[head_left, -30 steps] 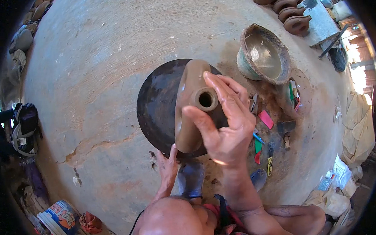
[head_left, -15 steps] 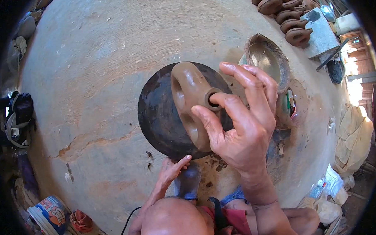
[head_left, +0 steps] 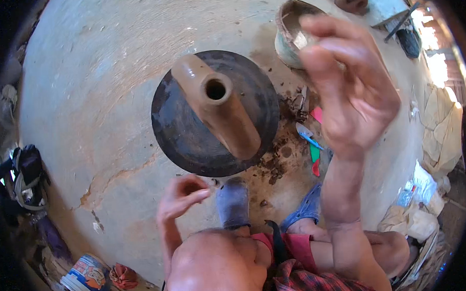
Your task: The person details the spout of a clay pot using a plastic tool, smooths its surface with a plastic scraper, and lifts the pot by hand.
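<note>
A ring-shaped brown clay vessel (head_left: pixel 237 127) stands upright on a dark round turntable (head_left: pixel 179 139). Its short spout, with a round open mouth, points up towards the camera. My right hand (head_left: pixel 362 89), blurred by motion, is raised off to the right of the vessel with fingers bent and apart, touching nothing I can see. Just beyond the turntable's near edge is my left hand (head_left: pixel 181 198), thumb spread from the curled fingers, with nothing visible in it. A clay-rimmed basin (head_left: pixel 286 43) lies partly behind my right hand.
Small coloured tools, including a blue-handled one (head_left: pixel 309 137), lie on the floor among dark clay scraps right of the turntable. A painted bucket (head_left: pixel 89 279) and a black bag (head_left: pixel 28 173) are at the left. Shaped clay pieces (head_left: pixel 351 0) sit at upper right.
My right hand has left the vessel's mouth and risen to the right. My left hand has come off the turntable's edge. The vessel has turned with the turntable, and the camera view has shifted.
</note>
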Demonstrator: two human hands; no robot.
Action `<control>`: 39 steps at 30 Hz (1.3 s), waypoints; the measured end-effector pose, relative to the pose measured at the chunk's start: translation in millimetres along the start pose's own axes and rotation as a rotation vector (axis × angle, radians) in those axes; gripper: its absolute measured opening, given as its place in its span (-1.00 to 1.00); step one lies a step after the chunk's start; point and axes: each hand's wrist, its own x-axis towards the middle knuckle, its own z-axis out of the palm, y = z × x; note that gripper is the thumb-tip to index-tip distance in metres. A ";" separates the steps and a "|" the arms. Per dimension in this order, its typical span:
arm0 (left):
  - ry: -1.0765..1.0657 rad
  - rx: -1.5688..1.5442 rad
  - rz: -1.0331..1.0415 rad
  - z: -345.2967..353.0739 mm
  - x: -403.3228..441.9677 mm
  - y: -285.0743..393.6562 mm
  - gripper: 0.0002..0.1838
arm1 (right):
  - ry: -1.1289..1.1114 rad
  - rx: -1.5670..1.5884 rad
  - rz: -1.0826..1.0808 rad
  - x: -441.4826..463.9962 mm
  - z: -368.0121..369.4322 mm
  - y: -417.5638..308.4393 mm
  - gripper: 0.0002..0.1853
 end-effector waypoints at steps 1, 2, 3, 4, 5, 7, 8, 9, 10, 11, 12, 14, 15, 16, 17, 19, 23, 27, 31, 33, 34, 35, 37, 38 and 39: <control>0.064 -0.034 0.113 -14.1 -16.9 18.2 -0.37 | 0.062 0.105 0.280 -13.5 -8.7 -21.2 -0.82; 0.042 -0.099 0.374 -26.2 -28.8 41.6 -0.36 | 0.024 0.230 0.418 -24.1 -14.3 -34.5 -0.78; 0.030 -0.210 0.608 -25.8 -35.3 66.7 -0.38 | 0.001 0.346 0.561 -34.6 -20.0 -47.9 -0.72; 0.013 -0.321 0.843 -24.4 -39.0 91.3 -0.39 | -0.146 0.414 0.565 -44.4 -20.0 -56.2 -0.64; 0.003 -0.409 0.990 -9.7 -36.4 116.9 -0.42 | -0.294 0.476 0.570 -53.9 -20.1 -64.3 -0.55; -0.170 -0.546 1.171 31.3 -21.9 159.6 -0.46 | -0.502 0.424 0.554 -64.1 4.2 -90.8 -0.41; -0.328 -0.608 1.201 52.0 -11.3 171.3 -0.47 | -0.552 0.368 0.528 -69.2 16.5 -99.2 -0.36; -0.545 -0.623 1.184 79.0 6.6 170.7 -0.48 | -0.525 0.332 0.559 -75.9 20.2 -98.5 -0.36; -0.668 -0.644 1.172 92.1 14.2 169.5 -0.49 | -0.456 0.331 0.596 -83.2 20.9 -94.4 -0.37; -0.791 -0.660 1.149 105.4 21.4 168.0 -0.49 | -0.391 0.333 0.622 -88.2 15.3 -89.3 -0.37; -0.789 -0.549 1.125 102.5 21.1 171.5 -0.51 | -0.378 0.305 0.634 -91.1 2.0 -85.2 -0.37; -0.759 -0.324 1.068 78.9 13.6 175.6 -0.53 | -0.160 0.086 0.765 -100.9 -28.5 -77.7 -0.45; -0.693 -0.255 1.062 63.7 8.8 176.3 -0.52 | -0.023 0.025 0.881 -107.8 -46.0 -62.7 -0.54; -0.549 -0.213 1.065 42.2 4.8 174.5 -0.50 | 0.118 -0.031 0.993 -118.7 -65.2 -40.3 -0.63; -0.388 -0.169 1.055 21.2 3.5 169.6 -0.48 | 0.203 -0.170 0.925 -143.7 -82.6 -10.0 -0.75; -0.016 -0.061 0.972 -20.3 6.1 148.8 -0.44 | 0.027 -0.357 1.179 -220.4 -106.9 50.9 -0.77; 0.503 0.084 0.559 -84.5 46.7 82.6 -0.34 | -0.172 -0.423 1.201 -323.4 -102.1 95.2 -0.76; 0.673 -0.054 0.186 -94.3 77.9 12.1 -0.19 | -0.282 -0.497 1.132 -318.8 -69.9 82.3 -0.71; 0.688 -0.006 0.149 -102.7 81.0 -31.7 -0.16 | -0.380 -0.700 0.984 -311.9 -45.5 89.6 -0.66; 0.641 0.022 0.189 -87.1 78.0 -23.6 -0.14 | -0.399 -0.614 0.992 -317.3 -42.1 95.8 -0.72; 0.600 0.038 0.232 -85.7 78.9 -26.0 -0.13 | -0.387 -0.632 1.000 -312.6 -44.2 91.7 -0.75; 0.621 0.045 0.230 -77.7 75.1 -23.7 -0.13 | -0.400 -0.676 0.907 -316.1 -49.0 92.5 -0.73; 0.725 -0.016 0.137 -55.9 74.6 -12.2 -0.14 | -0.295 -0.518 1.069 -320.6 -59.2 97.8 -0.73; 0.732 -0.019 0.132 -48.0 71.7 -10.4 -0.14 | -0.192 -0.363 1.233 -323.0 -62.3 97.9 -0.73; 0.741 -0.040 0.085 -41.1 68.6 -9.2 -0.13 | -0.199 -0.360 1.235 -318.1 -65.7 94.2 -0.73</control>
